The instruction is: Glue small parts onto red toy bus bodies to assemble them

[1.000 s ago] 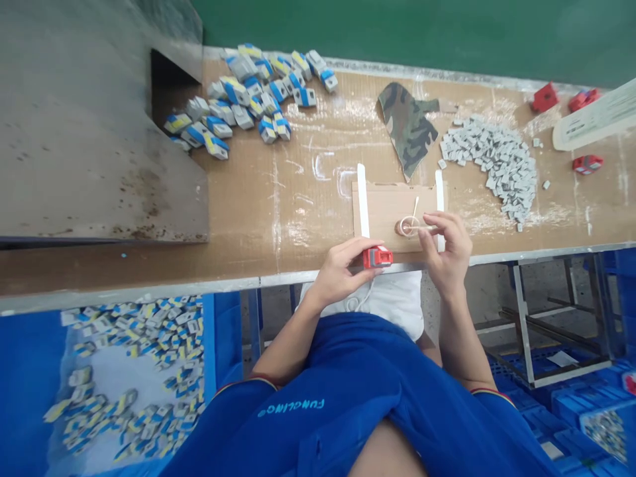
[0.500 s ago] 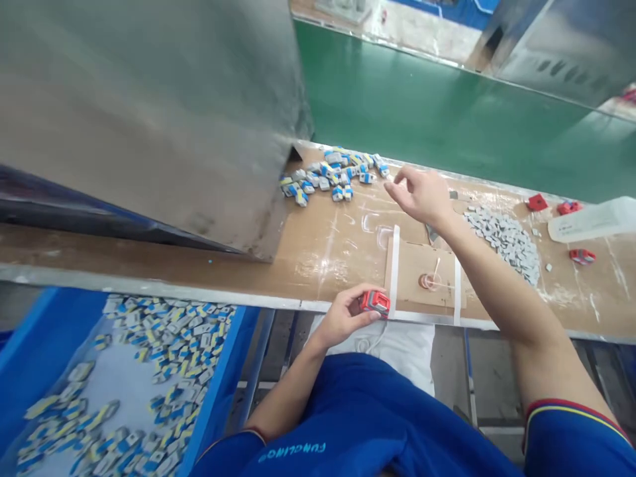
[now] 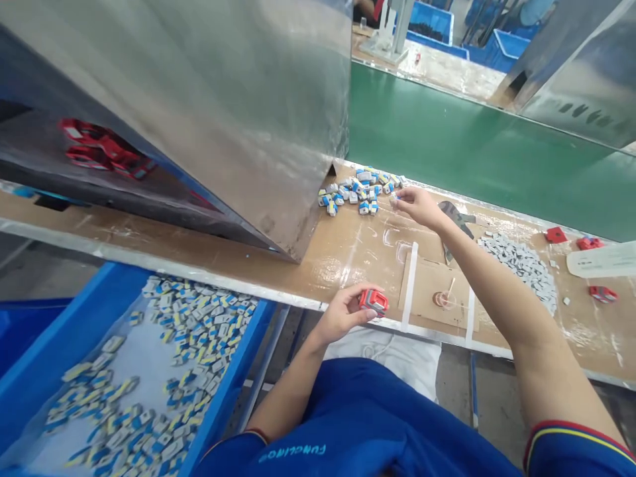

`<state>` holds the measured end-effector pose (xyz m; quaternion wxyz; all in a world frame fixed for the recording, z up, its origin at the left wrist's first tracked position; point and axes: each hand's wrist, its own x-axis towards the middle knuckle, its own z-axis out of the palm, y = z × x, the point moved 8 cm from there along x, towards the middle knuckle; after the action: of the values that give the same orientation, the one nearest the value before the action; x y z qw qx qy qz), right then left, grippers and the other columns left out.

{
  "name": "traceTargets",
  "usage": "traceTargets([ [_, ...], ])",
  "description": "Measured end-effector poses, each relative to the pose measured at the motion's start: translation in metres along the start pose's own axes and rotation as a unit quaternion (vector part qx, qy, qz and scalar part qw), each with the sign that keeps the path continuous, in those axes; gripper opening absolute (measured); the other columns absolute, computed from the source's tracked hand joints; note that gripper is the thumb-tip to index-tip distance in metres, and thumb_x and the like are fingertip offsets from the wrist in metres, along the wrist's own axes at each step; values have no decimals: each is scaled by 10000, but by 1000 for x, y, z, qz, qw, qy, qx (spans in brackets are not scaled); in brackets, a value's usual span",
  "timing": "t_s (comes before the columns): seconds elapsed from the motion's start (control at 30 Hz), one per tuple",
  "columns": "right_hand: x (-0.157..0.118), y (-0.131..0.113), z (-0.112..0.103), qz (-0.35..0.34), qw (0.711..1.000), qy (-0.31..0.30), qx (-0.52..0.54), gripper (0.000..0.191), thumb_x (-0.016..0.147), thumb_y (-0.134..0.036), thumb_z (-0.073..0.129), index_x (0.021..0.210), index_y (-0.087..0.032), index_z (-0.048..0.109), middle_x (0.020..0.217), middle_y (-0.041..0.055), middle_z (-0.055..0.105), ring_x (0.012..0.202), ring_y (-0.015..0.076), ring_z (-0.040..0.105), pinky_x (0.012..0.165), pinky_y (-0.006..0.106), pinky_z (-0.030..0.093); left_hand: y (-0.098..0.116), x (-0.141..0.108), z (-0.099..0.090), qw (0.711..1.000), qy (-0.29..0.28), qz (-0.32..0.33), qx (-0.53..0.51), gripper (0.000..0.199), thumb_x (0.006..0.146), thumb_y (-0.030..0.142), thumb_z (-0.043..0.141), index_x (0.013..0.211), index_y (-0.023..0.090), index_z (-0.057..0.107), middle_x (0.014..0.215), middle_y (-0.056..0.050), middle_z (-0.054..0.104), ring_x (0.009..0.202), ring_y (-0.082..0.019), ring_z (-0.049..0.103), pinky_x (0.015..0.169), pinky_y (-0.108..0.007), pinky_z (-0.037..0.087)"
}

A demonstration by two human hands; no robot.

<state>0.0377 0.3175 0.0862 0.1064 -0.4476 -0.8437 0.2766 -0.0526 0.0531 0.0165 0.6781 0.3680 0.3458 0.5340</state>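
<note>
Near the bench's front edge, my left hand (image 3: 342, 313) is closed round a red and grey toy part (image 3: 373, 303). Farther back, my right hand (image 3: 416, 205) pinches a small whitish block (image 3: 394, 199) between thumb and fingertips. It is beside the right end of a loose pile of grey, blue and yellow blocks (image 3: 365, 190). Between the hands and to the right, a cardboard piece (image 3: 432, 281) taped to the bench carries a small round pot (image 3: 440, 298) with a thin stick in it.
A large metal housing (image 3: 248, 119) stands at left. Small grey pieces (image 3: 521, 265), red parts (image 3: 555, 234) and a translucent bottle (image 3: 601, 260) lie at right. Behind runs a green belt (image 3: 472, 139). A blue bin (image 3: 112, 291) of blocks is at lower left.
The view has shifted, showing more at the left and top. My right hand has closed on a small block at the pile's edge. My left hand still holds the red part.
</note>
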Motion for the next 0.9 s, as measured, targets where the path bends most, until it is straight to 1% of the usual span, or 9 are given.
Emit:
traceTargets([
  [0.03,-17,-3,-4,-4,998,-6,59,324,1013,-437,558,1066,-158,715,1015,108,791,935,202,747,892,364,599,4,3,1,1000,-7,12,-1,483,783,404,916,1165,160,750,1027,-89,776,950,-233,781,816,-291,609],
  [0.07,-35,-7,-7,-7,984,-18,174,374,993,-508,601,1066,-162,722,1034,111,793,943,196,754,917,369,606,8,6,2,1000,-14,23,-2,470,787,403,912,1159,162,757,1042,-91,778,955,-230,784,815,-283,612],
  [0.13,-77,-18,-12,-3,934,-40,356,438,896,-596,738,1067,-193,745,1034,85,796,927,184,762,969,394,614,14,13,6,999,-25,40,-4,463,806,396,900,1182,167,756,1046,-93,789,960,-221,790,834,-279,622],
  [0.2,-119,-28,-18,5,897,-41,441,429,871,-575,793,1107,-219,758,1023,59,801,882,165,769,984,398,621,20,21,11,998,-28,57,-8,488,823,380,891,1238,177,736,1038,-93,804,957,-211,797,860,-284,630],
  [0.27,-155,-38,-23,0,878,-22,478,397,887,-533,800,1156,-244,761,1041,46,805,878,159,776,952,380,637,27,28,17,997,-23,80,-9,532,820,375,896,1283,187,714,1080,-98,809,946,-201,800,869,-288,635],
  [0.4,-204,-47,-27,-8,888,56,457,311,918,-448,798,1166,-263,771,1019,33,814,888,152,778,891,335,654,35,39,38,994,-32,107,-2,536,813,378,906,1271,190,701,1127,-113,811,942,-187,795,874,-283,631],
  [0.6,-248,-45,-25,-2,903,193,385,303,901,-317,827,1197,-295,767,1131,28,809,973,155,776,902,308,658,39,43,62,987,-53,148,20,460,820,455,888,1176,192,760,1044,-90,807,937,-184,775,877,-286,621],
  [0.77,-267,-51,-23,-37,929,234,283,278,929,-274,790,1205,-294,766,1074,22,814,921,157,769,862,308,645,36,40,67,986,-45,156,43,460,809,464,894,1180,216,784,1058,-71,796,947,-170,753,895,-270,607],
  [0.9,-273,-56,-22,-44,944,248,211,249,932,-270,784,1180,-284,768,1051,18,812,901,157,754,851,312,627,30,37,71,989,-42,134,47,457,819,440,891,1197,208,779,1098,-76,797,979,-172,759,912,-266,612],
])
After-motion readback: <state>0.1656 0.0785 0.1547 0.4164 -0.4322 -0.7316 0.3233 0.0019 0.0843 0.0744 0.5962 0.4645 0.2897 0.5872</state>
